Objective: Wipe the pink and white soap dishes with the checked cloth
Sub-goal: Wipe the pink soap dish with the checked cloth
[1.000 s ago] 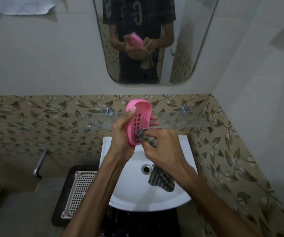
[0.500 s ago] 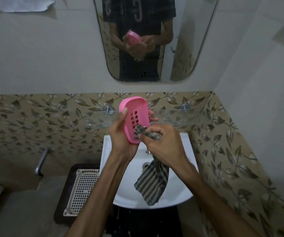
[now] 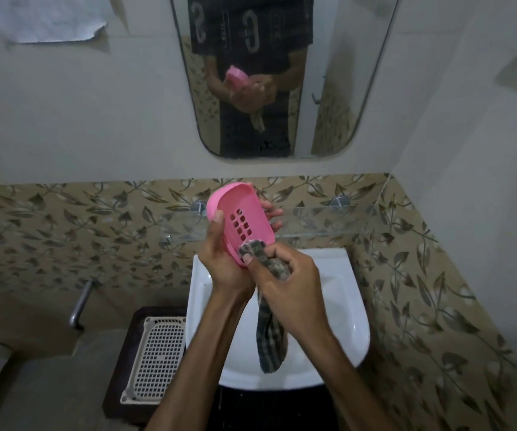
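The left hand (image 3: 226,262) grips the pink soap dish (image 3: 241,219), thumb along its near left edge and fingertips showing past its right edge, holding it tilted up on end above the white washbasin (image 3: 349,318) with its hollow side and grid of drain holes facing the camera. The right hand (image 3: 291,287) is curled round a bunched part of the checked cloth (image 3: 271,334), pressing that wad against the lower end of the dish; the rest of the cloth hangs down from the fist over the basin bowl. Both hands touch at the dish's lower rim.

Behind the dish a glass shelf (image 3: 328,222) runs along the leaf-patterned tiles (image 3: 64,231). Above it a mirror (image 3: 338,88) reflects the person's dark printed shirt, the dish and the cloth. Left of the basin a white perforated tray (image 3: 157,359) lies on a dark stand, and a metal handle (image 3: 79,303) projects from the wall nearby.
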